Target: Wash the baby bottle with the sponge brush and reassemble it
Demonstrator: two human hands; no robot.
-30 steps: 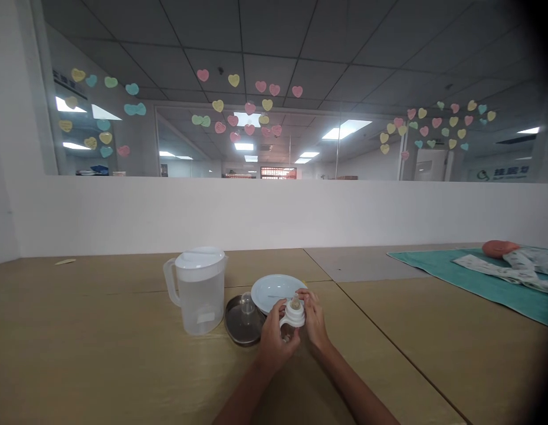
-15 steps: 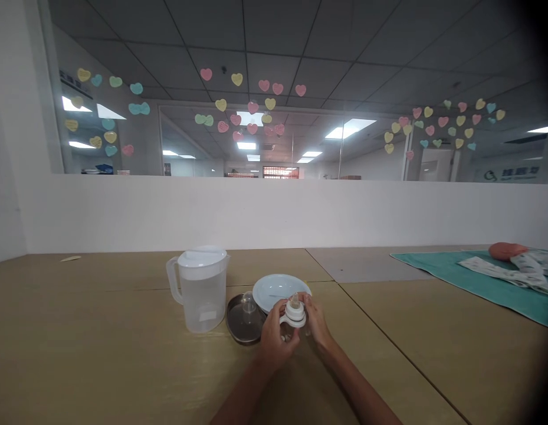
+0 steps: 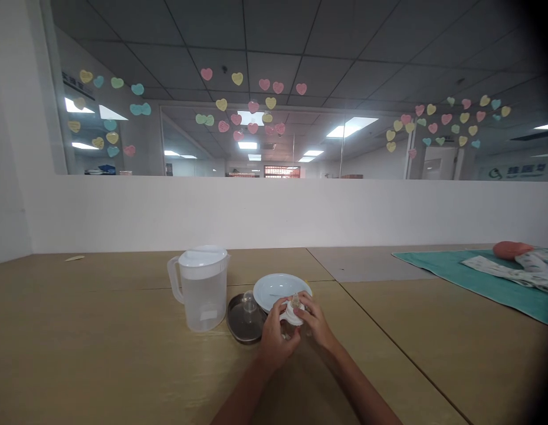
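A baby bottle with a white collar and handle (image 3: 288, 317) is held between my two hands, just in front of the bowl. A clear teat (image 3: 295, 301) points up from the collar. My left hand (image 3: 274, 339) wraps around the bottle's left side, closed on it. On the right, my right hand (image 3: 317, 323) has its fingers closed on the collar beside the teat. Most of the bottle's body is hidden by the hands. Behind them sits a pale blue bowl (image 3: 276, 285) with a thin utensil inside it.
Left of the hands, a metal tray (image 3: 243, 327) holds a clear domed cap (image 3: 249, 301). A lidded plastic pitcher (image 3: 204, 295) stands further left. At far right, a green cloth (image 3: 455, 268) carries a white patterned cloth and a doll-like pinkish form (image 3: 511, 250).
My right thumb and fingers have shifted from the right side onto the top of the white collar. The left hand keeps its hold; the view shifts slightly.
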